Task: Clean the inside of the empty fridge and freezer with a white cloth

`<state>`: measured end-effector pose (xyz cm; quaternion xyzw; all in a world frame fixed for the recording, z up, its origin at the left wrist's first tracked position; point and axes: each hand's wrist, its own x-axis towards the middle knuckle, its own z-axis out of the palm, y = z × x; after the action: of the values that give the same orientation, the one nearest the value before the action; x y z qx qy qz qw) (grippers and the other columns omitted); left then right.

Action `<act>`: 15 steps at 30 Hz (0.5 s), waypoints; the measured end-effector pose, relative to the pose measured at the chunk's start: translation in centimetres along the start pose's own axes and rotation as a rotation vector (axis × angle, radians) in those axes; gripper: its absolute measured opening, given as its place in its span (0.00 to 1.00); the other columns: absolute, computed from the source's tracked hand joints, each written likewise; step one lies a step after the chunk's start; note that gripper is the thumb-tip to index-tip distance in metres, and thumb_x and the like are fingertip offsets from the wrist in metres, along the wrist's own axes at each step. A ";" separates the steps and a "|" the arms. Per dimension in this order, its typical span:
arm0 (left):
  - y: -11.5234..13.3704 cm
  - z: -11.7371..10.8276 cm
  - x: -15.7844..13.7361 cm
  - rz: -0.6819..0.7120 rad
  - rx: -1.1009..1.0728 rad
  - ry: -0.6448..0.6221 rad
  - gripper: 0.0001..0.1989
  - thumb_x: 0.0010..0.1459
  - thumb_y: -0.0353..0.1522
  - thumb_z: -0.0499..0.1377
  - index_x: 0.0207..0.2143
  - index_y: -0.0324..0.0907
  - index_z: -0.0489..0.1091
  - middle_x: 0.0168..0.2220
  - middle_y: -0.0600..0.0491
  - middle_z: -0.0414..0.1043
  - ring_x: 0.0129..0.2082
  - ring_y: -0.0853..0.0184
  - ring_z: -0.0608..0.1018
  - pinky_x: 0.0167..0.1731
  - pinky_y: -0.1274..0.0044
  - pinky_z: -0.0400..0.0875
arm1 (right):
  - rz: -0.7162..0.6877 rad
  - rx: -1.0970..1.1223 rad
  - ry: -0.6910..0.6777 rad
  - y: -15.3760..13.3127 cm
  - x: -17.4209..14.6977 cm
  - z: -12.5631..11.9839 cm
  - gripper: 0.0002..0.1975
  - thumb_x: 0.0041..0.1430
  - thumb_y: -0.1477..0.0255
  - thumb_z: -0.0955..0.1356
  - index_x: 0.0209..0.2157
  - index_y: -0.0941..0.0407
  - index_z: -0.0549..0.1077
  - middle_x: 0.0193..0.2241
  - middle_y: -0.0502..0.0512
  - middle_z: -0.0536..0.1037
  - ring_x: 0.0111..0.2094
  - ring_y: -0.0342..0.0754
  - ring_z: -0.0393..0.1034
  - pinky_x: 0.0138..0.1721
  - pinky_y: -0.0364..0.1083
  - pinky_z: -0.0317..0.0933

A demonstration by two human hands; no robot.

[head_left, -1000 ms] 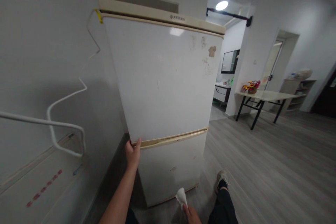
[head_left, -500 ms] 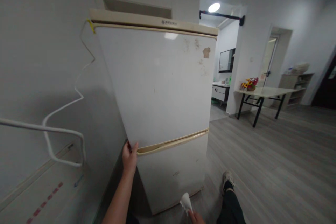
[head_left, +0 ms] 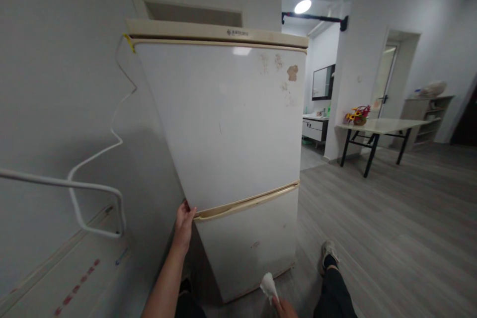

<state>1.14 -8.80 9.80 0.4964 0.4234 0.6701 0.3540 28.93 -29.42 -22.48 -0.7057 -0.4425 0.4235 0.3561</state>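
A worn white two-door refrigerator (head_left: pixel 231 134) with yellowed trim stands in front of me, brown marks near its upper right corner. My left hand (head_left: pixel 184 216) grips its left edge where the upper and lower doors meet, thumb in front and fingers around the side, partly hidden. Low at the bottom of the view, my right hand (head_left: pixel 283 307) is closed on a crumpled white tissue (head_left: pixel 268 285), close to the foot of the lower door (head_left: pixel 249 253). Most of that hand is cut off by the frame.
A white cord (head_left: pixel 97 186) dangles at the left by the wall. My shoe (head_left: pixel 329 253) rests on the grey plank floor (head_left: pixel 357 218). Behind to the right are a folding table (head_left: pixel 402 126) with a flower basket (head_left: pixel 359 116), a shelf unit (head_left: pixel 430 109) and a washroom vanity (head_left: pixel 315 128).
The view has shifted slightly. My left hand keeps its place on the refrigerator's edge, and my right hand still holds the tissue near the lower door's bottom.
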 end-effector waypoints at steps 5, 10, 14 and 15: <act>-0.1 -0.1 -0.2 0.012 -0.003 -0.050 0.33 0.52 0.46 0.66 0.57 0.43 0.65 0.57 0.44 0.72 0.60 0.54 0.73 0.63 0.60 0.64 | -0.050 0.058 -0.055 1.2 0.6 0.5 0.40 0.44 0.35 0.57 0.37 0.51 0.82 0.41 0.66 0.83 0.49 0.69 0.76 0.55 0.60 0.64; -0.4 0.2 0.6 0.013 -0.006 -0.048 0.36 0.50 0.47 0.67 0.57 0.42 0.63 0.57 0.44 0.71 0.59 0.56 0.73 0.62 0.62 0.64 | 0.009 0.041 0.006 1.3 1.0 0.8 0.37 0.40 0.35 0.59 0.32 0.50 0.81 0.38 0.66 0.83 0.49 0.71 0.75 0.54 0.62 0.64; -0.4 -0.7 -1.2 0.012 0.068 0.000 0.33 0.52 0.50 0.64 0.54 0.42 0.64 0.54 0.44 0.72 0.57 0.55 0.74 0.61 0.61 0.65 | -0.007 0.025 0.030 1.0 0.7 0.7 0.29 0.42 0.38 0.63 0.25 0.47 0.80 0.31 0.62 0.82 0.44 0.70 0.77 0.49 0.62 0.67; -0.4 -1.1 -2.5 0.023 0.099 0.015 0.32 0.52 0.51 0.63 0.53 0.42 0.65 0.53 0.44 0.73 0.57 0.54 0.74 0.61 0.61 0.65 | -0.027 0.030 0.047 0.9 0.6 0.7 0.29 0.43 0.38 0.62 0.24 0.47 0.80 0.29 0.61 0.81 0.42 0.69 0.78 0.46 0.62 0.68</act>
<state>0.72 -11.15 8.35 0.5129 0.4529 0.6561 0.3183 28.78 -29.14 -23.72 -0.7039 -0.4371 0.4088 0.3826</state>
